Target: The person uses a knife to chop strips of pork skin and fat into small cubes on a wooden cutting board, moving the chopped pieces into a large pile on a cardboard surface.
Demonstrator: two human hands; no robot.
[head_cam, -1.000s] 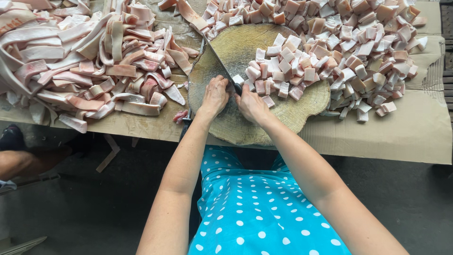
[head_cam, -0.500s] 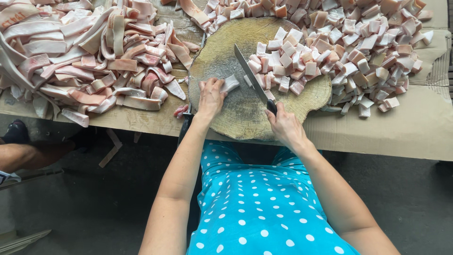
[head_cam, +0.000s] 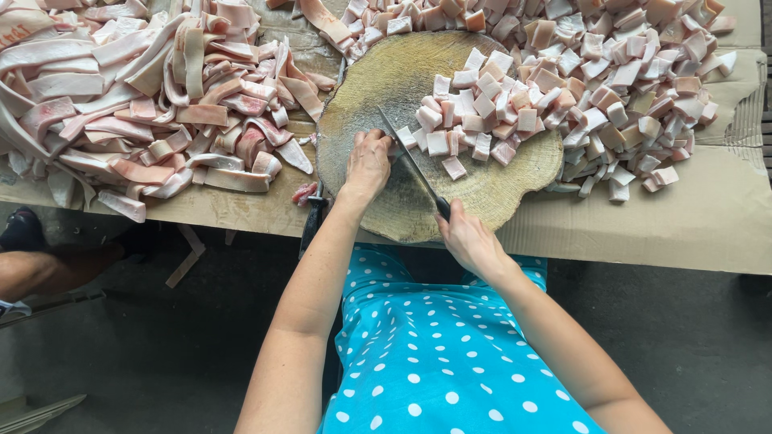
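The person's right hand (head_cam: 470, 241) is wrapped tight around the dark handle of a long knife (head_cam: 412, 165), whose blade runs diagonally up and to the left across the round wooden chopping block (head_cam: 386, 88). The left hand (head_cam: 367, 163) lies on the block just left of the blade, fingers curled down and pressed together over a small piece of meat that is mostly hidden beneath them. The block sits at the near edge of the worktop, on sheets of brown cardboard (head_cam: 691, 225) that cover it. To the right of the blade, a heap of cut pink-and-white cubes (head_cam: 482, 112) crowds the block's right half and spills over its rim into a far larger pile of cubes (head_cam: 635, 88) spreading toward the worktop's far right corner. On the left side of the worktop lies a thick mound of uncut long strips (head_cam: 153, 104), some reaching the block's left rim. A second dark-handled knife (head_cam: 312, 217) hangs over the near edge just left of the block. Below the worktop, the person's blue polka-dot garment (head_cam: 434, 354) fills the foreground, and another person's leg (head_cam: 48, 269) shows at the left.
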